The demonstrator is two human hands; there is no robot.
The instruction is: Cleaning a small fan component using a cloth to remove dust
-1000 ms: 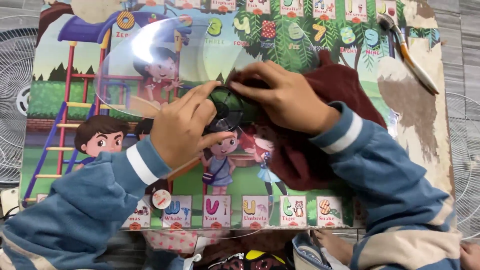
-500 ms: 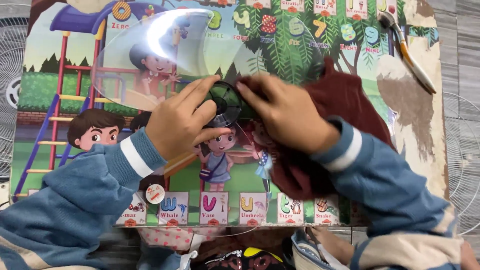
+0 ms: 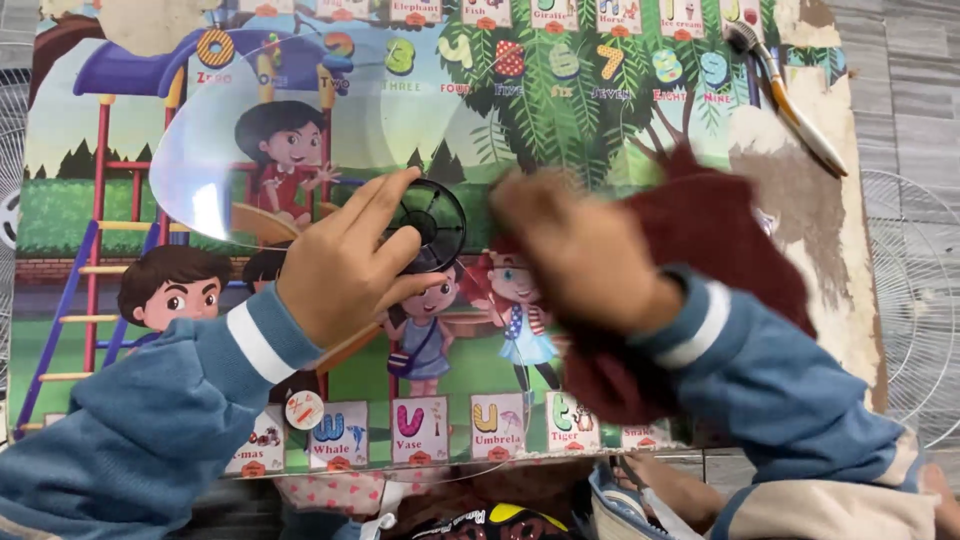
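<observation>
A clear plastic fan blade (image 3: 215,150) with a black round hub (image 3: 438,215) lies on a colourful children's picture board (image 3: 600,130). My left hand (image 3: 345,265) pinches the hub between fingers and thumb. My right hand (image 3: 580,250) is blurred with motion just right of the hub. It is closed on a dark red cloth (image 3: 725,235) that bunches under and behind the wrist. Both arms wear blue sleeves with white cuffs.
A brush with a pale handle (image 3: 795,100) lies at the board's top right corner. A white wire fan guard (image 3: 915,300) rests on the floor to the right, and another shows at the left edge (image 3: 8,150). Fabric and bags (image 3: 480,510) sit below the board.
My right hand with the cloth has slid to the right off the hub, which now shows uncovered. My left hand keeps its hold on the hub.
</observation>
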